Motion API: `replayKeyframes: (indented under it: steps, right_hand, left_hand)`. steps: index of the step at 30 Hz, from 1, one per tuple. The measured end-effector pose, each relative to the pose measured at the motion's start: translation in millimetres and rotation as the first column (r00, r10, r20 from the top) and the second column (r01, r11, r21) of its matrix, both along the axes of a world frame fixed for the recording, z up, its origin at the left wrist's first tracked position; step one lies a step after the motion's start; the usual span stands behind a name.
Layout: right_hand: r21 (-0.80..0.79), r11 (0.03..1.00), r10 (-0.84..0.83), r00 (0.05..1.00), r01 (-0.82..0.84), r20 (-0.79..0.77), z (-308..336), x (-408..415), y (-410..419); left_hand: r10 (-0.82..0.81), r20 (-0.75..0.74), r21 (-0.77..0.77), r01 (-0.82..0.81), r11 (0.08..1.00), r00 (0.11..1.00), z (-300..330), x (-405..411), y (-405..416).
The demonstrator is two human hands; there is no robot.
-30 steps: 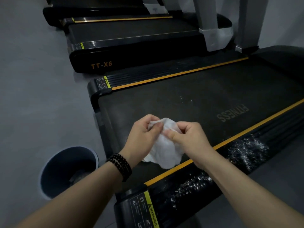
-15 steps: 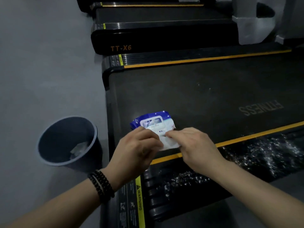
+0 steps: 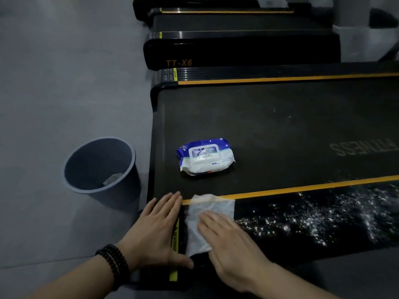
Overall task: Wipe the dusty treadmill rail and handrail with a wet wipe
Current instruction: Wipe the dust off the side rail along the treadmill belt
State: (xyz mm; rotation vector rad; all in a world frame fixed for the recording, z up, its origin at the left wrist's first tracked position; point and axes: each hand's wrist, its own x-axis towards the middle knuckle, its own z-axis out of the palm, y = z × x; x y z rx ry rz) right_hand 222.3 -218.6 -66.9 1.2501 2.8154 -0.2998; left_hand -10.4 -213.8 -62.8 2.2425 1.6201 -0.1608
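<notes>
White and limp, the wet wipe [image 3: 210, 216] is lying flat on the dusty rail [image 3: 302, 223] where we are pressing it under our right hand's [image 3: 233, 244] straight fingers, left hand [image 3: 158, 229] resting flat alongside, holding nothing.

Two bare forearms enter from the bottom edge of the head view, with no sleeves showing anywhere along them. The left hand [image 3: 158, 231] and the right hand [image 3: 235, 249] are both ungloved, and no rings show on the fingers that can be seen. The only thing worn is a dark beaded bracelet [image 3: 113, 263] on the left wrist (several strands of small round beads sitting side by side, or perhaps one long strand wound round a few times; the dim light makes this hard to settle). The beads look black or very dark brown. The right wrist carries nothing.
</notes>
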Motion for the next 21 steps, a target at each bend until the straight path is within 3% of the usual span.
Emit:
replayKeyframes:
  steps: [9, 16, 21]
  right_hand:
    - [0.055, 0.998, -0.020, 0.998, 0.016, 0.065, -24.2, -3.1, -16.1]
    - [0.049, 0.998, -0.039, 0.996, 0.035, 0.076, -23.7, -7.7, -17.9]
    - [-0.057, 0.998, 0.006, 1.000, -0.004, 0.030, -11.0, -10.2, -7.9]
  left_hand:
    - [-0.003, -0.079, 0.004, 0.003, 1.000, 0.997, 5.9, 4.1, -19.6]
    - [0.063, -0.042, 0.025, -0.062, 0.998, 0.997, 3.6, 17.8, -28.0]
    - [0.050, -0.055, 0.019, -0.049, 0.999, 0.997, 1.0, 14.5, -27.3]
